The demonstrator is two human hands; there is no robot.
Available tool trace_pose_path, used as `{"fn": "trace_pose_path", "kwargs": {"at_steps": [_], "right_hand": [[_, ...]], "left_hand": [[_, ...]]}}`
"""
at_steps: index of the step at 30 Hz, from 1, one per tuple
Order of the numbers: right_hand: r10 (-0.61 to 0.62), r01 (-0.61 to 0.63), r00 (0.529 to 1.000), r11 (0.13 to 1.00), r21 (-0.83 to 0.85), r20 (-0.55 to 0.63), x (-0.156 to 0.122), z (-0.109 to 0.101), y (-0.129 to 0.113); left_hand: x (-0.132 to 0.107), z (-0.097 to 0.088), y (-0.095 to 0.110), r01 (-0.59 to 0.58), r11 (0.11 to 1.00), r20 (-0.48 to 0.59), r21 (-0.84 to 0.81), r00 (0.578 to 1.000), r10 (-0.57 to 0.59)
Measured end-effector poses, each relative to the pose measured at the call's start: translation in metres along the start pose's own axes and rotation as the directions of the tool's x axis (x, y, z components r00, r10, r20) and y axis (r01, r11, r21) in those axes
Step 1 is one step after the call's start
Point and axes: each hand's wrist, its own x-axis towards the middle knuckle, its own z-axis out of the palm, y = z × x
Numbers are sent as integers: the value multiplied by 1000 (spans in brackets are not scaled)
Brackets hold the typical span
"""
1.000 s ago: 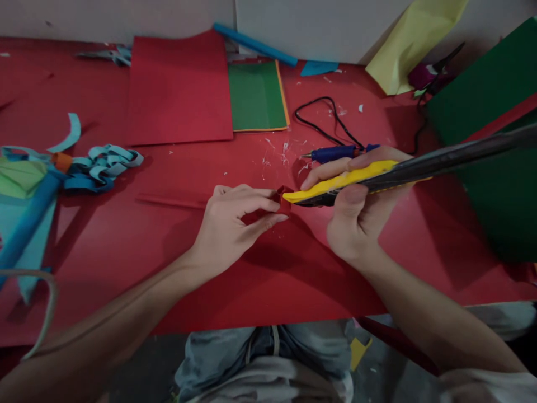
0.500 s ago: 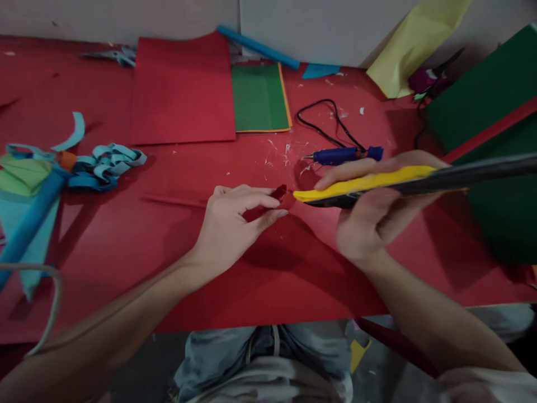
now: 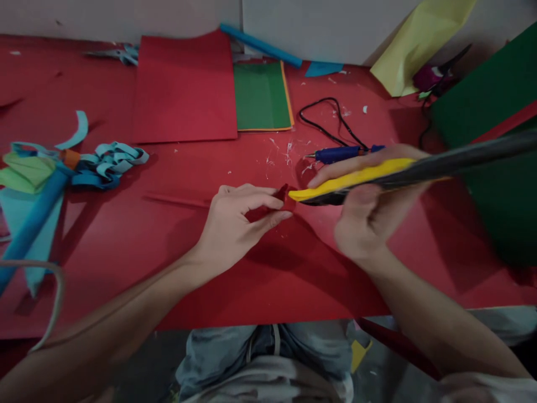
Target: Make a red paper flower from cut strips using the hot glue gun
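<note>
My left hand (image 3: 239, 218) is closed over the middle of the table, pinching a small folded piece of red paper (image 3: 288, 197) between thumb and fingers. My right hand (image 3: 369, 207) is wrapped around a long yellow-and-black tool (image 3: 356, 180) whose exact kind I cannot make out. Its yellow tip meets the red paper just beyond my left fingertips. The tool's dark end stretches off to the right, blurred. Right behind my right hand lies a blue pen-shaped tool (image 3: 335, 154) with a metal tip and a black cord. A thin red paper strip (image 3: 178, 200) extends left of my left hand.
Red sheets (image 3: 187, 89) and green sheets (image 3: 263, 95) lie at the back, near scissors (image 3: 121, 54) and a blue paper tube (image 3: 262, 45). A blue paper craft (image 3: 37, 207) stands at left. Yellow paper (image 3: 419, 50) and a large green panel (image 3: 495, 151) are at right.
The yellow-and-black tool has shifted slightly left, its tip now over the red paper. Its dark end has swung up a little. My left hand has barely moved.
</note>
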Motion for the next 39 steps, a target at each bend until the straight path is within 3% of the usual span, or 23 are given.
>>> {"fn": "trace_pose_path", "kwargs": {"at_steps": [3,6,11,15,18,23,26,31,35,39], "right_hand": [[-137,137,990,990,16,-12,-1,-1,4],[-159,161,984,987,18,-79,-2,-3,5],[-183,192,981,962,-193,63,-4,-3,-4],[-275,267,961,942,-206,-13,-4,-1,-10],[-237,249,968,939,-236,77,-5,-1,-9],[-155,150,988,964,-219,-5,-10,-3,-7],[-98,119,990,964,-238,97,-10,-4,-8],[-169,169,985,964,-205,16,-10,-5,-7],[-106,133,988,951,-278,110,-11,-6,-7],[-96,106,994,960,-260,51,-12,-5,-8]], "left_hand": [[0,0,0,11,1000,8,10,1000,-11],[-1,0,0,22,999,-25,25,999,-22],[-1,0,1,-11,1000,-9,-22,1000,11],[-1,0,0,23,1000,-27,3,999,-23],[-1,1,-1,21,1000,-12,-21,1000,-21],[-1,2,-2,10,1000,-39,-19,999,-11],[-2,3,-2,-3,999,-25,-37,1000,2],[-2,3,-4,29,1000,-65,12,997,-28],[-2,2,-4,25,1000,-36,-9,999,-25],[-2,1,-2,50,999,-44,9,998,-50]]}}
